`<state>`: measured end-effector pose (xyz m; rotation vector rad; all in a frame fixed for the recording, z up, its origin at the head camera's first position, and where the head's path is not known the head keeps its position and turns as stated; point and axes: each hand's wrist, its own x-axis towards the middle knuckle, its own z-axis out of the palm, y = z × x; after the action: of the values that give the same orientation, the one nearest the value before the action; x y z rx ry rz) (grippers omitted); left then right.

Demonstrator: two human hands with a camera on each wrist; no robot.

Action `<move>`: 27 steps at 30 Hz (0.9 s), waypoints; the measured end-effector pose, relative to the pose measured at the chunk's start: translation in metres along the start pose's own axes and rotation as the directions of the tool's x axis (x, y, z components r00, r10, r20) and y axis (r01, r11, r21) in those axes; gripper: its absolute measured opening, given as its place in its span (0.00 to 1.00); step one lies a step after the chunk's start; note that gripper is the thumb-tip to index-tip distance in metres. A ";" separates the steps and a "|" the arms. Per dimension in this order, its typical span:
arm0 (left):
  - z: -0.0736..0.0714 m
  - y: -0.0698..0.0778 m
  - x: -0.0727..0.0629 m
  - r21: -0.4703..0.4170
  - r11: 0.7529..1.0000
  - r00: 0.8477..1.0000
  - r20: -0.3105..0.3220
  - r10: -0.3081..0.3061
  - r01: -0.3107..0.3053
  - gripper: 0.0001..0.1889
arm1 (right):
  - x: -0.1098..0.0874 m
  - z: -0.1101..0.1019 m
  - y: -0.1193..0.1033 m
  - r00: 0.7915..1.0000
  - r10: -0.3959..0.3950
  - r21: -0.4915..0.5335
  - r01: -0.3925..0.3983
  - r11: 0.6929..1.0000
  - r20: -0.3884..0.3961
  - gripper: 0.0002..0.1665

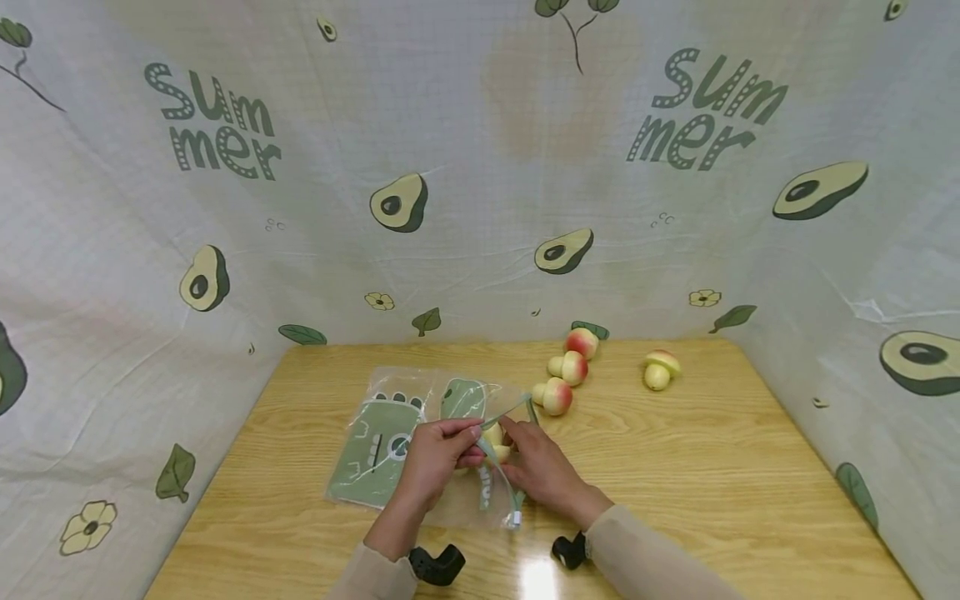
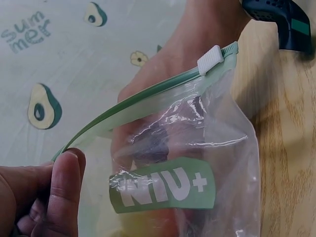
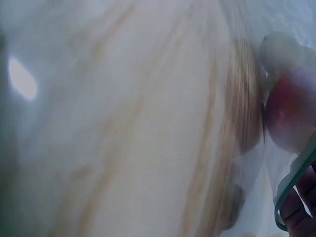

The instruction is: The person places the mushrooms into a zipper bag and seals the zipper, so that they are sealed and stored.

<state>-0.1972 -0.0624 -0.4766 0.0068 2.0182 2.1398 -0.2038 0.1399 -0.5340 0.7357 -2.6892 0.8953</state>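
Note:
My left hand (image 1: 442,454) pinches the green zip edge of a clear zip bag (image 2: 232,148) between thumb and fingers. A white slider (image 2: 210,60) sits near one end of the zip, and a green label (image 2: 163,186) is printed on the film. My right hand (image 1: 542,467) reaches into the bag's mouth, its fingers beside a yellow toy mushroom (image 1: 497,454). Through the film, I cannot tell whether those fingers grip it. In the right wrist view a red-capped toy mushroom (image 3: 289,113) shows close to the green zip edge.
Three red-and-yellow toy mushrooms (image 1: 574,367) stand in a row behind the bag. Another mushroom (image 1: 660,370) lies farther right. A clear bag with a green printed face (image 1: 367,458) lies at the left on the wooden table (image 1: 712,483). A patterned cloth (image 1: 480,208) encloses the table.

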 end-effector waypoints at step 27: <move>0.000 -0.002 0.002 0.003 1.000 1.000 -0.017 -0.005 0.005 0.13 | 0.000 0.005 -0.006 0.999 0.032 0.203 -0.024 0.979 -0.036 0.23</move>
<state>-0.1993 -0.0624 -0.4784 -0.0161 2.0290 2.1407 -0.2010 0.1328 -0.5356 0.7139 -2.6062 1.1912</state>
